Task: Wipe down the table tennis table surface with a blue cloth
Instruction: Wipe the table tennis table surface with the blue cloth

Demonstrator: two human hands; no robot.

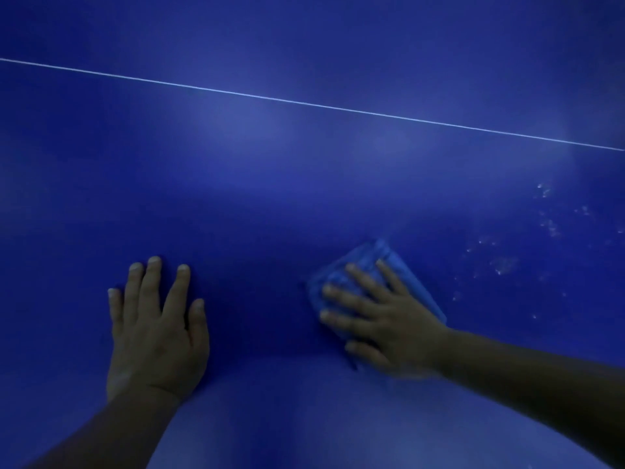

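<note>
The blue table tennis table (270, 184) fills the whole view. A folded blue cloth (368, 262) lies flat on it at the lower right of centre. My right hand (382, 319) presses down on the cloth with fingers spread and straight, covering most of it; the hand is slightly blurred. My left hand (155, 323) rests flat on the bare surface to the left, fingers straight and spread, holding nothing.
A thin white line (304, 103) crosses the table from the upper left down to the right edge. Pale specks and smudges (507, 262) dot the surface right of the cloth. No table edge shows.
</note>
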